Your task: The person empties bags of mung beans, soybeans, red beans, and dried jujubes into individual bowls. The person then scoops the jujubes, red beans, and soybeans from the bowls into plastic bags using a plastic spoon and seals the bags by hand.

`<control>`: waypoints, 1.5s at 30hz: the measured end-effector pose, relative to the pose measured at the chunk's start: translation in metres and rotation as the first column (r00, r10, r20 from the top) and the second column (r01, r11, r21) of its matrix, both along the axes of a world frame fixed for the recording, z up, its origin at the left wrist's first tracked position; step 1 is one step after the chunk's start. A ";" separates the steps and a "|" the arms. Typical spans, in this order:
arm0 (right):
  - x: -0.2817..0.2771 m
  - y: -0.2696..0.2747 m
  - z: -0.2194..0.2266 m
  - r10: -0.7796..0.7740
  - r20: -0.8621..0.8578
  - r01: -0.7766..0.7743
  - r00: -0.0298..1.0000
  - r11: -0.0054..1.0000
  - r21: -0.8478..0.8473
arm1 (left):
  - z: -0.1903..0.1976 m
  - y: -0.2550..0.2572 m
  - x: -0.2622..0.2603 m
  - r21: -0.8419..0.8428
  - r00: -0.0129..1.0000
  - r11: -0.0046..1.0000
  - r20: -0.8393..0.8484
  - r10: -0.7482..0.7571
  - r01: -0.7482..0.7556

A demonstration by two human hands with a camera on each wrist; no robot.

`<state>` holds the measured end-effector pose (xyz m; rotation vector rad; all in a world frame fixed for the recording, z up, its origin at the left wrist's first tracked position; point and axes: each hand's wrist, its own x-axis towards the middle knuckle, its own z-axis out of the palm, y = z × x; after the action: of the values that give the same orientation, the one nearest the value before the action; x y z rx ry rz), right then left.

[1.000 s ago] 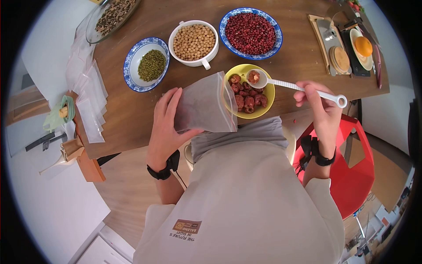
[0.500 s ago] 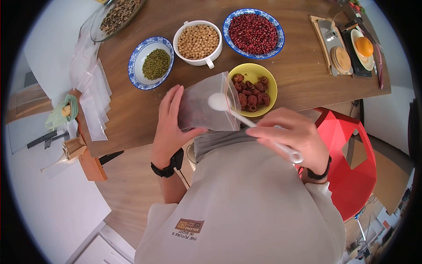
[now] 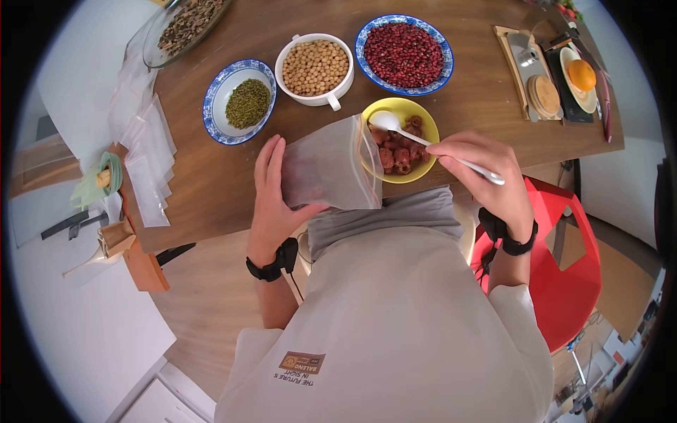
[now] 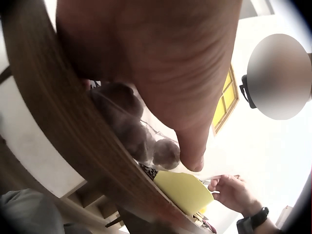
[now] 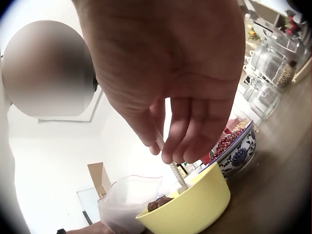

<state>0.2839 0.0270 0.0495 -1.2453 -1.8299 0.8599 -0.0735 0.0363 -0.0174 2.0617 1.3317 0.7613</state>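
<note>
A clear zip bag (image 3: 328,166) lies on its side at the table edge, its mouth against the yellow bowl (image 3: 432,151). My left hand (image 3: 271,204) grips the bag's closed end between thumb and fingers; in the left wrist view dark round fruits (image 4: 127,139) show through the plastic. With my right hand (image 3: 486,173) I pinch the handle of a white spoon (image 3: 386,120), whose head is in the bowl above the wrinkled red dates (image 3: 402,154). The right wrist view shows the spoon handle (image 5: 176,171) between thumb and fingers, over the bowl (image 5: 195,209).
Behind are bowls of green beans (image 3: 248,103), chickpeas (image 3: 315,68) and red beans (image 3: 403,54). Empty zip bags (image 3: 149,166) lie at the left. At the right are a tray (image 3: 518,70) and a plate with an orange (image 3: 582,75). A red chair (image 3: 564,282) stands below the table.
The spoon went from the bowl, with a date on it, to the bag's mouth, then back to the bowl, now without that date. The left hand has kept its grip on the bag.
</note>
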 end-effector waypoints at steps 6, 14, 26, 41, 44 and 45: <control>0.023 0.006 -0.025 -0.115 -0.306 0.027 0.945 0.960 -0.278 | -0.006 -0.001 0.000 0.049 1.000 0.999 0.009 -0.003 0.003; 0.027 0.008 -0.029 -0.260 -0.337 0.105 0.905 0.904 -0.415 | -0.006 0.000 0.001 0.063 1.000 0.998 0.008 0.008 -0.008; 0.032 0.014 -0.035 -0.286 -0.422 0.076 0.860 0.890 -0.450 | -0.009 0.000 0.000 0.052 1.000 0.999 -0.007 -0.002 0.002; 0.020 0.017 -0.034 -0.262 -0.433 0.011 0.863 0.865 -0.502 | -0.010 0.000 0.002 0.067 1.000 0.998 0.004 0.000 -0.001; 0.017 0.019 -0.039 -0.330 -0.474 0.033 0.816 0.846 -0.533 | -0.009 -0.001 0.002 0.056 1.000 0.998 -0.015 0.010 -0.009; 0.017 0.019 -0.040 -0.330 -0.475 0.032 0.816 0.846 -0.533 | -0.010 0.000 0.001 0.059 1.000 0.998 -0.016 0.008 -0.007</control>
<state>0.3010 0.0455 0.0094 -1.2757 -1.0177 1.4708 -0.0721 0.0358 -0.0269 2.1143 1.3414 0.7969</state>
